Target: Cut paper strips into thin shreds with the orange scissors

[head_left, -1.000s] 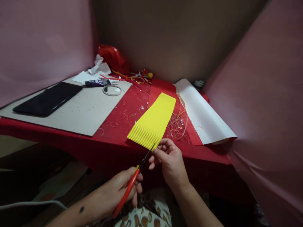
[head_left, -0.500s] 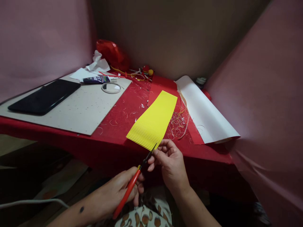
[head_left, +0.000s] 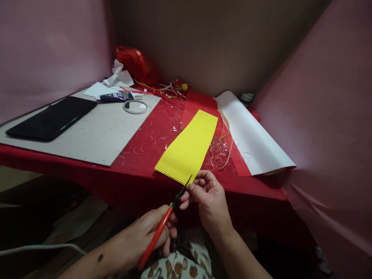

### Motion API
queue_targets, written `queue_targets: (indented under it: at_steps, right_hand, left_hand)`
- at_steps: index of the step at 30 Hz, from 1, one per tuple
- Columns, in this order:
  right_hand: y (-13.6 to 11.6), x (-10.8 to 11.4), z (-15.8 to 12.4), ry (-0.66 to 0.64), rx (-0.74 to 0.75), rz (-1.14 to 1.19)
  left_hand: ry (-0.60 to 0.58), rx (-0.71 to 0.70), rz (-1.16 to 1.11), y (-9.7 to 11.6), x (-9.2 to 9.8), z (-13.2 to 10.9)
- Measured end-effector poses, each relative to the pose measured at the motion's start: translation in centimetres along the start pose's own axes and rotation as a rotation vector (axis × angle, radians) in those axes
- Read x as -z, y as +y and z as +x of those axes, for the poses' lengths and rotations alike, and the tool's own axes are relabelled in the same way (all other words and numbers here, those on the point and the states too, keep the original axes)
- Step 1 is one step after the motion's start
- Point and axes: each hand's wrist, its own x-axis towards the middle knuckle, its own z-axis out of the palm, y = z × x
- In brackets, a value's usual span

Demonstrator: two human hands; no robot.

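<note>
A long yellow paper sheet (head_left: 190,145) lies on the red table (head_left: 145,147), its near end cut into many thin strips. My left hand (head_left: 148,232) is closed around red-handled scissors (head_left: 162,228), whose dark blades point up at the sheet's near edge. My right hand (head_left: 207,197) pinches the near right corner of the yellow sheet, just beside the blade tips.
A grey board (head_left: 95,131) carries a black phone (head_left: 50,118), a tape ring (head_left: 135,106) and a tube (head_left: 116,97). A white paper roll (head_left: 250,135) lies right. Thin paper shavings (head_left: 219,149), a red bag (head_left: 135,64) and crumpled paper sit behind. Pink walls enclose the corner.
The view has shifted slightly, so the table items sit a little higher and further left. Both hands keep their grip at the sheet's near edge.
</note>
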Motion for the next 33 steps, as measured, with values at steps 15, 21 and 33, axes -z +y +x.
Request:
queue_targets:
  at_steps: [15,21,33]
  right_hand:
    - [-0.7,0.0,0.3,0.006,-0.024,-0.071]
    - [-0.3,0.1,0.2,0.038,-0.005,-0.093]
    - [0.5,0.0,-0.1,0.006,0.037,-0.053]
  left_hand:
    - [-0.045,0.087,-0.058,-0.5,0.0,-0.4]
    - [-0.045,0.083,-0.008,-0.1,-0.1,-0.4]
    - [0.021,0.017,0.020,-2.0,0.0,0.0]
